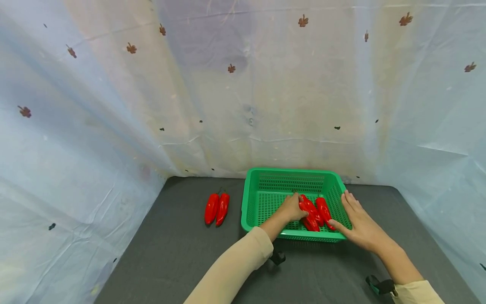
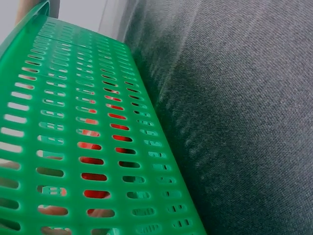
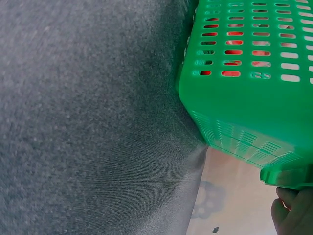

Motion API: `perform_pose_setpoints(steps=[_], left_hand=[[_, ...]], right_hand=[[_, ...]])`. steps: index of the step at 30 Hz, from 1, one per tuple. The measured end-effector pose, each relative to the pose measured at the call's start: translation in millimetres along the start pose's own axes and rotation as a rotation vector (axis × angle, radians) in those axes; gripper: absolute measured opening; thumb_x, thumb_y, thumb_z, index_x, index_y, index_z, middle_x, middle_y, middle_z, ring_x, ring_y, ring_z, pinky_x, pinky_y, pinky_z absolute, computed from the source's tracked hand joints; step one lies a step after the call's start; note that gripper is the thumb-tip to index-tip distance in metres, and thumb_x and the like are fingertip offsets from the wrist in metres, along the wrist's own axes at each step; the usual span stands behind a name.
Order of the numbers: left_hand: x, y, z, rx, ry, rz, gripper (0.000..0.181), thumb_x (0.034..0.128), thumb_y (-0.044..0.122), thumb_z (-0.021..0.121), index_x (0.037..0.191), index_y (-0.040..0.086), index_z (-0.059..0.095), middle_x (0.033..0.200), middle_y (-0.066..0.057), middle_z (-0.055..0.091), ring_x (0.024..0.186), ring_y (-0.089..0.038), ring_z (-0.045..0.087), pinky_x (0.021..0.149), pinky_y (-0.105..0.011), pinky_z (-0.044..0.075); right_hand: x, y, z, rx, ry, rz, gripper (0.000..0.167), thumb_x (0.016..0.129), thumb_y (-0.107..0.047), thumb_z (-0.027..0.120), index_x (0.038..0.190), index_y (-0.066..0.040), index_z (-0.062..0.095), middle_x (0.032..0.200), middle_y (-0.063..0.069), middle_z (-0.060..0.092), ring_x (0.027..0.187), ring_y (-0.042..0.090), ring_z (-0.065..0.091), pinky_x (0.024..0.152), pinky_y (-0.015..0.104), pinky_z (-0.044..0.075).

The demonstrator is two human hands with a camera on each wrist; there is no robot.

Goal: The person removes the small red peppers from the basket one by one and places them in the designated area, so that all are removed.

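Observation:
Several red chili peppers [image 1: 323, 208] lie in the right half of a green plastic basket [image 1: 296, 172]. My left hand [image 1: 291, 208] reaches over the front rim into the basket, its fingers and thumb curled about one red chili pepper [image 1: 312, 225]; the hand covers part of that pepper. My right hand [image 1: 360, 226] is at the basket's right front corner, fingers extended along the right rim and thumb over the inside. In the left wrist view, red shows through the slots of the basket wall [image 2: 73, 107]. Fingertips of my right hand [image 3: 296, 213] appear by the rim in the right wrist view.
Two red chili peppers [image 1: 217, 209] lie side by side on the dark grey tabletop [image 1: 171, 253], left of the basket. Pale sheeting [image 1: 265, 105] with brown leaf marks hangs behind and beside the table.

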State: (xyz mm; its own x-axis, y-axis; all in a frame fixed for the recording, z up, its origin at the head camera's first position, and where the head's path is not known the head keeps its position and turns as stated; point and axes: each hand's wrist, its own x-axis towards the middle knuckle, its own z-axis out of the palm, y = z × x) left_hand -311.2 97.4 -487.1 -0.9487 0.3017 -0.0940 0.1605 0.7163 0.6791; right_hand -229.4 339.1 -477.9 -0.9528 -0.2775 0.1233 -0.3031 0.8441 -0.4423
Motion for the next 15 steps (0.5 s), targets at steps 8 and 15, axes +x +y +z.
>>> perform_pose_setpoints(steps=[8, 15], left_hand=[[-0.1, -3.5, -5.3, -0.164, 0.015, 0.07, 0.043, 0.0987, 0.011, 0.079, 0.137, 0.014, 0.06, 0.123, -0.012, 0.065, 0.099, -0.02, 0.065, 0.076, -0.027, 0.056], [-2.2, -6.1, -12.3, -0.264, 0.038, 0.141, 0.042, 0.1016, 0.011, 0.075, 0.141, 0.016, 0.062, 0.123, -0.011, 0.066, 0.089, -0.014, 0.064, 0.068, -0.026, 0.055]], right_hand=[[0.4, 2, 0, -0.003, -0.011, 0.011, 0.106, 0.105, -0.057, 0.063, 0.169, 0.005, 0.007, 0.177, 0.027, -0.001, 0.162, 0.053, 0.002, 0.122, 0.077, 0.016], [0.7, 2, 0, 0.002, -0.013, 0.005, 0.105, 0.105, -0.057, 0.062, 0.169, 0.005, 0.007, 0.178, 0.027, -0.002, 0.162, 0.053, 0.001, 0.122, 0.077, 0.016]])
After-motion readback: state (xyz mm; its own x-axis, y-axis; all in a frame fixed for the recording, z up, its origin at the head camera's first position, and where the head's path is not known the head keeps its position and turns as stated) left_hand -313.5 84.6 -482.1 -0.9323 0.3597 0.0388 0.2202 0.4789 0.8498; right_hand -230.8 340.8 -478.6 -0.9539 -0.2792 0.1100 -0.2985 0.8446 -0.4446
